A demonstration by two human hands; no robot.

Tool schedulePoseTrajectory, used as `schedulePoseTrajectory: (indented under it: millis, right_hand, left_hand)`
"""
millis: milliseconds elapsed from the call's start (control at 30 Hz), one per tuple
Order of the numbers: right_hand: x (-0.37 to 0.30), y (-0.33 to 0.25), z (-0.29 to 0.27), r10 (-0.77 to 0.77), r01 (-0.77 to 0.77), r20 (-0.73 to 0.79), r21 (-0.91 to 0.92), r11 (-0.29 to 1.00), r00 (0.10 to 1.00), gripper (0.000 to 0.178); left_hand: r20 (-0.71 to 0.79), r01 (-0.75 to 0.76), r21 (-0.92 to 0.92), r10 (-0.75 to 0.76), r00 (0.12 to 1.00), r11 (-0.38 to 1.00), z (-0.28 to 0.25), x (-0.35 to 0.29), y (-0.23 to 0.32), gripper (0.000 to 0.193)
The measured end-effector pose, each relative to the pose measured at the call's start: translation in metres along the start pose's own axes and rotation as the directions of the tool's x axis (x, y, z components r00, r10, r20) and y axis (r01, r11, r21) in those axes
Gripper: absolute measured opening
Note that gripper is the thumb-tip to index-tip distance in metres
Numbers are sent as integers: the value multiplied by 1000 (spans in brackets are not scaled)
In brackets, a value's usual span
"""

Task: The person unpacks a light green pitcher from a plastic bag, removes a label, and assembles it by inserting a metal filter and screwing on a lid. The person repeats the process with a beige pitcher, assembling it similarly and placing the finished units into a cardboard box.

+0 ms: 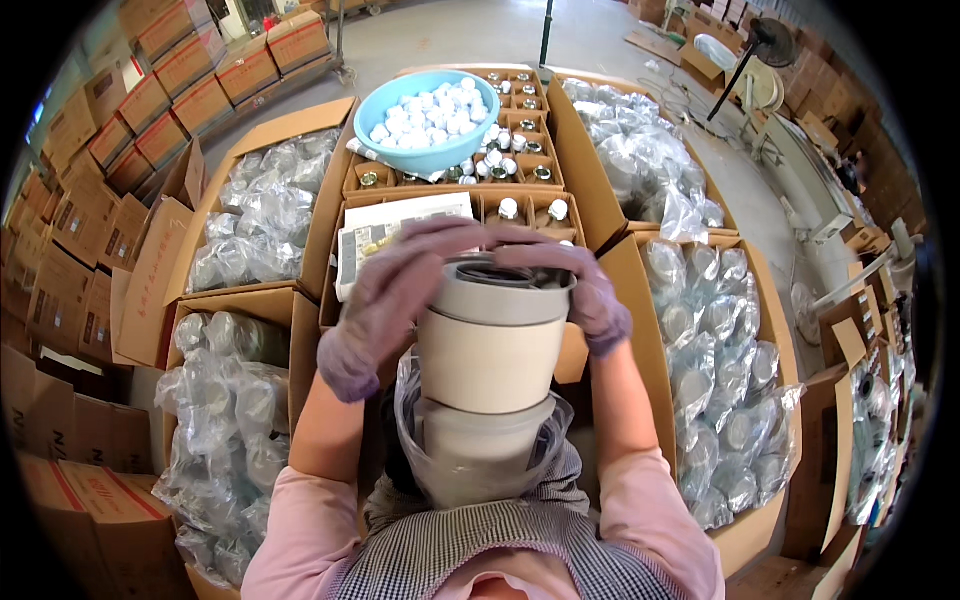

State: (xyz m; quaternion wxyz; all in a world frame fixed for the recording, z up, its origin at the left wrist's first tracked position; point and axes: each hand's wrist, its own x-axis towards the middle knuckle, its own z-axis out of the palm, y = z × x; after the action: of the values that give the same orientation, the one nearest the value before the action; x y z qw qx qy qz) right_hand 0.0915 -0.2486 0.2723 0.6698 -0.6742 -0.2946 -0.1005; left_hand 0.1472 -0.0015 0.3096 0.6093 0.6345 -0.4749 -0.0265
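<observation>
A cream canister (490, 358) with a grey upper rim stands upright in front of my body, dark things showing in its top. Under it is a similar pale container (485, 450) inside a loose clear plastic bag (555, 425). My left hand (395, 285), in a purplish glove, lies along the canister's upper left side, its fingers long and slightly blurred over the top. My right hand (590, 290), gloved alike, is at the right of the rim with its fingers stretched over the top toward the left. Both thumbs are hard to make out.
Cartons of plastic-wrapped glassware flank me, left (235, 385) and right (715, 370). Ahead, a divided carton (555, 180) holds white-capped bottles (508, 210), with a blue basin (372, 105) of white caps on it. Printed sheets (400, 212) lie nearer. A fan (770, 42) stands at far right.
</observation>
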Motion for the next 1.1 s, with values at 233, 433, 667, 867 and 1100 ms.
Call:
schedulePoseTrajectory:
  millis: [233, 433, 667, 867, 1100]
  right_hand:
    - [5, 12, 15, -28, 32, 48, -81, 996, 998, 53]
    - [2, 56, 28, -340, 351, -115, 91, 932, 933, 41]
    - [-4, 13, 24, -237, 240, 43, -138, 961, 971, 52]
    - [-13, -29, 54, -143, 50, -82, -676, 736, 986, 22]
    - [1, 0, 21, 16, -17, -8, -121, 993, 1000, 56]
  left_hand:
    - [-139, 5, 253, 31, 990, 967, 24, -16, 11, 15]
    - [-135, 54, 557, 26, 991, 829, 49, -11, 44, 16]
    - [-156, 5, 428, 68, 985, 904, 48, -23, 41, 17]
    - [-227, -203, -95, 177, 958, 975, 24, -36, -24, 46]
    - [-119, -142, -112, 129, 984, 983, 3, -33, -25, 47]
